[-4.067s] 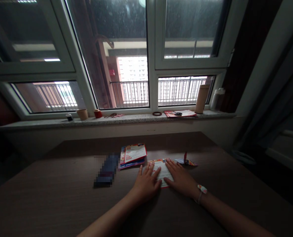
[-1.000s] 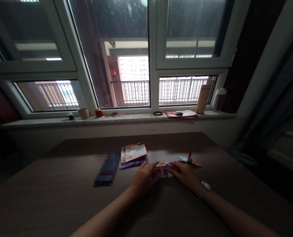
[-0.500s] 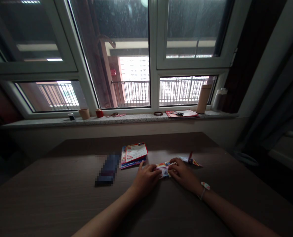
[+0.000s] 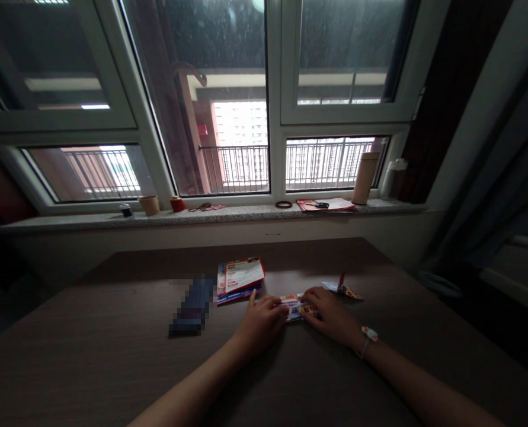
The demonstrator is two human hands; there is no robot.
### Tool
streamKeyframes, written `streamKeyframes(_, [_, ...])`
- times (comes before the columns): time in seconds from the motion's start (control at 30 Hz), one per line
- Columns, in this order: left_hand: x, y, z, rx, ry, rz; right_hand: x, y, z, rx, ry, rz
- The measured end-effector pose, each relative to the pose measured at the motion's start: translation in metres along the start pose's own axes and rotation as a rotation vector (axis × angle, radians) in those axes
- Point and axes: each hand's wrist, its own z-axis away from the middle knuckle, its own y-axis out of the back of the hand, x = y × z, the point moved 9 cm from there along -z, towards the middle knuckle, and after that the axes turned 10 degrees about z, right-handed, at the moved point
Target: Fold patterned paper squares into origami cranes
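Printed paper [image 4: 294, 309], one piece, multicoloured: flat on the table [image 4: 90, 338], between your two hands; taken as clock centre.
Your left hand [image 4: 262, 320], 9 o'clock: fingers bent, tips on the paper's near end; whether it pinches, you cannot tell.
Your right hand [image 4: 328, 311], 3 o'clock: thumb and forefinger apart on the opposite end; pinch likewise cannot be told. Wrist bears a pale bracelet [image 4: 369, 334].
Paper stack [image 4: 241, 279], red-edged: 10 o'clock, near your left fingers.
Small folded paper piece [image 4: 350, 292], with upright red point: 2 o'clock, beyond your right hand.
Dark pixelated object [image 4: 192, 305]: 9 o'clock, beyond your left hand.
Windowsill [image 4: 241, 216]: 12 o'clock, carrying scissors [image 4: 321, 205] on papers and, at 1 o'clock, a tan flask [image 4: 365, 178].
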Motion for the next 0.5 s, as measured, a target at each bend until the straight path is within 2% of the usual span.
streamKeyframes(0.5, [-0.0032,-0.0022,-0.0031,-0.018,0.062,-0.009,0.0049,-0.0048,0.0004,0.008,-0.027,0.015])
